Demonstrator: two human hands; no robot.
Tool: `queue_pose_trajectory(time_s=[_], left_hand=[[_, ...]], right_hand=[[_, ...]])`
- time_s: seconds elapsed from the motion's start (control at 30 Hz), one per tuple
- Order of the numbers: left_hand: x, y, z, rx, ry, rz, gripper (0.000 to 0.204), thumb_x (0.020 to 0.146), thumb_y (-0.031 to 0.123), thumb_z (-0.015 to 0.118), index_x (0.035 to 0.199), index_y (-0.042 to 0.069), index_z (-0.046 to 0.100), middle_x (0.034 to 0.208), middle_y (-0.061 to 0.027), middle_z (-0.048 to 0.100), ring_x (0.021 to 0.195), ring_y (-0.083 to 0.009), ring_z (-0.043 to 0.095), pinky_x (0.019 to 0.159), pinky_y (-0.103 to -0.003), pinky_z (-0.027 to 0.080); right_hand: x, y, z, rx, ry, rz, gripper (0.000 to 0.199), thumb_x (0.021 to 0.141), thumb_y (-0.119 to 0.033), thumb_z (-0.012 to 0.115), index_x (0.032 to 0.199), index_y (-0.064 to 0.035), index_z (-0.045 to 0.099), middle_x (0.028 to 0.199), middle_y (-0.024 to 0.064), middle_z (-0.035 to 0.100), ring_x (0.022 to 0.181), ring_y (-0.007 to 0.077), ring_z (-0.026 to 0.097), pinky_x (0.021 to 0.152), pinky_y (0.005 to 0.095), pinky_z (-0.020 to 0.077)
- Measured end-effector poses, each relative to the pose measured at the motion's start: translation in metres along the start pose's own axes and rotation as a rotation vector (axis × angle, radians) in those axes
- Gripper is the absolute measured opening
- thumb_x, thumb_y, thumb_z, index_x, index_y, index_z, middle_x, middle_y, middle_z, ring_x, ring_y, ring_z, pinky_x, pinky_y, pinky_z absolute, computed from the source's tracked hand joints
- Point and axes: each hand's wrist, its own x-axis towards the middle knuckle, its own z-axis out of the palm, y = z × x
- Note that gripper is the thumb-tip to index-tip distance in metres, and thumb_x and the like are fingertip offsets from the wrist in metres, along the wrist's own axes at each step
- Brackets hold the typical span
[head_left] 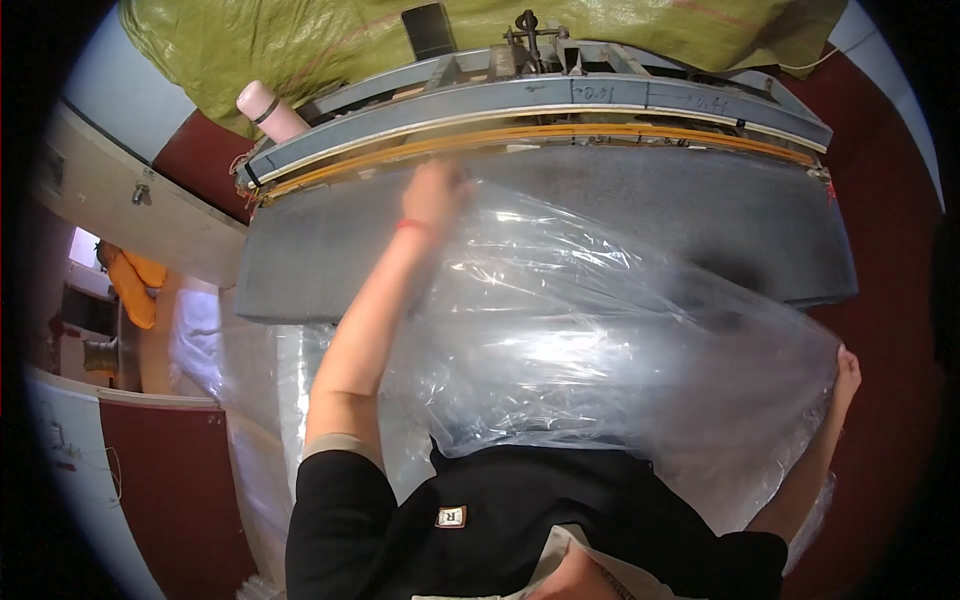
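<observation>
Holding the clear plastic film (560, 345) across the near edge of the grey worktable (310, 250), best pull evenly; your right hand (848, 376) pinches its edge, your left hand's (436, 193) fingers blur, state unclear.

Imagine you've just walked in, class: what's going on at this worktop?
A person has a clear plastic sheet spread partly over a grey worktop. Their right hand pinches its edge at the right. Their left hand, blurred, is by the sheet's far edge, near the orange strip along a metal frame; its grip is unclear.
</observation>
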Motion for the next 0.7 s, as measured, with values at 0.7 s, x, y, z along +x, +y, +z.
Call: queue_pose_trajectory(time_s=[0.7], left_hand=[[0.017,-0.189,-0.009,-0.752,0.695,-0.546,0.012,0.080,0.015,0.050,0.077,0.003,0.051,0.062,-0.0009,0.050,0.054,-0.0077,0.043,0.051,-0.021,0.037]], right_hand=[[0.149,-0.152,0.335,0.126,0.183,-0.377,0.026,0.079,-0.027,0.061,0.082,-0.0007,0.057,0.074,0.0069,0.059,0.069,0.0111,0.053,0.067,0.0242,0.0415]])
